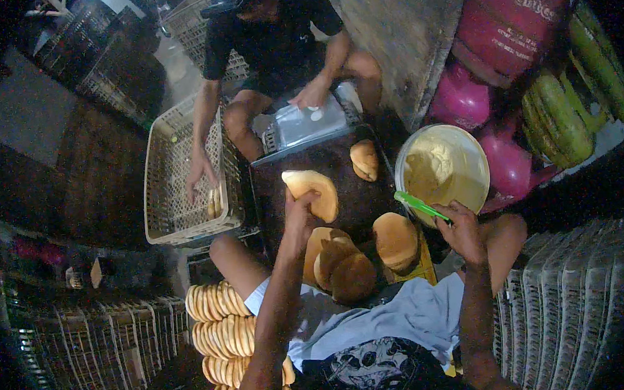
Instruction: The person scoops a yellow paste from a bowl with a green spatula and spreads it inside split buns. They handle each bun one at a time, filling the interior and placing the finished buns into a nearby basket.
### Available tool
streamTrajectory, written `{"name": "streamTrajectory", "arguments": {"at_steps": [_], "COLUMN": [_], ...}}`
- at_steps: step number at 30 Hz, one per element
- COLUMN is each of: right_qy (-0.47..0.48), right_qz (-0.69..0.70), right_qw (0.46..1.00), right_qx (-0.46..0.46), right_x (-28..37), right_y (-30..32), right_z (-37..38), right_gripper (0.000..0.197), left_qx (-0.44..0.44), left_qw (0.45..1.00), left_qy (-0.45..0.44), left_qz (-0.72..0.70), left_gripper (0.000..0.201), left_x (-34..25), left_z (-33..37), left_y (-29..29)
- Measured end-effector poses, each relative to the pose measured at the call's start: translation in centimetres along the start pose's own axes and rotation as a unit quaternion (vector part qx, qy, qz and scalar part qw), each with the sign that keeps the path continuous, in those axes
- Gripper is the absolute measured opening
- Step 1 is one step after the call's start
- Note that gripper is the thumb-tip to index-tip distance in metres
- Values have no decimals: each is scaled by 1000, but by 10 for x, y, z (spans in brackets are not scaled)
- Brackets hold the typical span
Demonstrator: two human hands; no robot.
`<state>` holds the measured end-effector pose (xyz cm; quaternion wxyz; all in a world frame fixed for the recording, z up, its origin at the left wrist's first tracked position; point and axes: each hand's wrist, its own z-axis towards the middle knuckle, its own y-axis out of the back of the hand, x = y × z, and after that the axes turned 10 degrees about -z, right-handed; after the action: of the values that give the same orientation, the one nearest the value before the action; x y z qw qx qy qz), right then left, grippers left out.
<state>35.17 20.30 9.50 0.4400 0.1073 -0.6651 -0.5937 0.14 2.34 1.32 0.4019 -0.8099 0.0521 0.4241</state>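
Observation:
In my left hand (300, 213) is a bread roll (320, 194), golden on top, gripped by its side and raised above the dark tray (276, 190). My right hand (463, 234) closes on a bright green spatula (421, 205), which slants over the near rim of a white bucket (483, 166). Pale yellow cream (435, 166) coats the inside of that bucket. By my lap lie several more bread rolls (396, 240), some stacked on each other. A single filled-looking roll (364, 160) rests on the tray's far right.
Opposite sits a person (274, 47), one hand reaching into a beige plastic crate (155, 183), the other on clear plastic bags (311, 127). Rows of bread rolls (224, 337) stand at my left. Stacked crates (568, 301) flank me; a pink gas cylinder (509, 22) stands far right.

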Motion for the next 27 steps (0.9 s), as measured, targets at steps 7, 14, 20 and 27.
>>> {"name": "streamTrajectory", "arguments": {"at_steps": [7, 14, 20, 27], "right_qy": [44, 73, 48, 14], "right_qz": [-116, -48, -41, -50], "right_qw": [992, 995, 997, 999], "right_qx": [34, -38, -37, 14], "right_x": [-13, -13, -18, -28], "right_y": [-16, 2, 7, -1], "right_z": [5, -12, -10, -11], "right_gripper": [34, 35, 31, 31], "left_qx": [60, -24, -19, -19], "left_qw": [422, 968, 994, 821], "left_qy": [-140, -48, 95, -176], "left_qz": [894, 244, 40, 542], "left_gripper": [42, 44, 40, 55], "left_x": [106, 80, 41, 65], "left_z": [46, 56, 66, 103], "left_y": [17, 31, 52, 9]}}
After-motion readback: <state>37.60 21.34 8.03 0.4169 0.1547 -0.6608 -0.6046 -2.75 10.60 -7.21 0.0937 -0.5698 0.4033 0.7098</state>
